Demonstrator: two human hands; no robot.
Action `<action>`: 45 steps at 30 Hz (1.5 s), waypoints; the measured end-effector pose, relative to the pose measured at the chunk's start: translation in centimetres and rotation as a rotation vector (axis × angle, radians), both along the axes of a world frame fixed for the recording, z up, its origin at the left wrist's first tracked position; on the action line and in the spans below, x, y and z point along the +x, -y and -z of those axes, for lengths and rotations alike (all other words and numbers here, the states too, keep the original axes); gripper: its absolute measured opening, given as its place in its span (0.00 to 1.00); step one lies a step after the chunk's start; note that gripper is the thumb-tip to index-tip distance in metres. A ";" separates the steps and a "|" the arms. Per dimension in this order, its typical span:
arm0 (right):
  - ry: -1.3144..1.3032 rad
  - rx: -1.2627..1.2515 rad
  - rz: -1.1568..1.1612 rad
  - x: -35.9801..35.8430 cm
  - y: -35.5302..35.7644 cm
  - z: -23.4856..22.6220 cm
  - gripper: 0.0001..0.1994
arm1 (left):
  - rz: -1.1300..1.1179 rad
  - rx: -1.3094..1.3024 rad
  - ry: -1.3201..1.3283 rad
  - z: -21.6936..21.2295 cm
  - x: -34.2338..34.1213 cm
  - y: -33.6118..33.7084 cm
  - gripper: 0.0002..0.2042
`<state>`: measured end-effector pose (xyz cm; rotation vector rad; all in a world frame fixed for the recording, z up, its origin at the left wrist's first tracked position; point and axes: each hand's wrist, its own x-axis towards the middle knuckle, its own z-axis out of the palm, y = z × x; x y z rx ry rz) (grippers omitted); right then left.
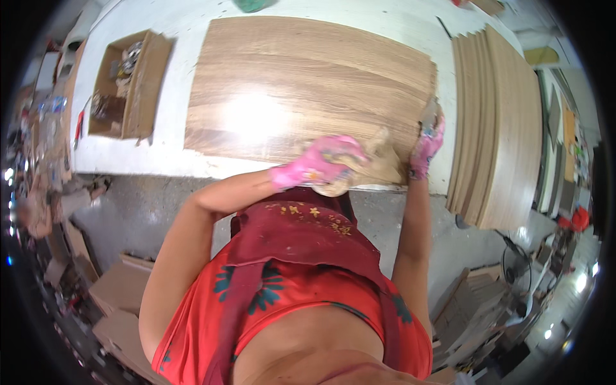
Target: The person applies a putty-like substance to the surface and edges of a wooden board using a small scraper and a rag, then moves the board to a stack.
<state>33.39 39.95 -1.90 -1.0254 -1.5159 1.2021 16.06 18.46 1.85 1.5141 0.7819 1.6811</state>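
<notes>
On the white bench [128, 157] in a cluttered workshop, your gloved left hand [319, 163] was closed on a tan cloth [378, 163], pressing it onto the near right corner of the wood-grain panel [301, 90]. Your right hand [428, 142] gripped that panel's right edge. Stiff and glossy, probably slippery; hold its edges. More panels [497, 128] lay stacked rightward.

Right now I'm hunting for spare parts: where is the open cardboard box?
In the head view, the open cardboard box sits at the far left of the white table, left of the large wood-grain panel.
</notes>
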 end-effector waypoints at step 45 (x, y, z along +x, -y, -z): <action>-0.987 -0.152 0.443 0.7 -2.5 -7.0 0.22 | -1.263 -0.264 -0.360 -3.4 -32.8 17.6 0.18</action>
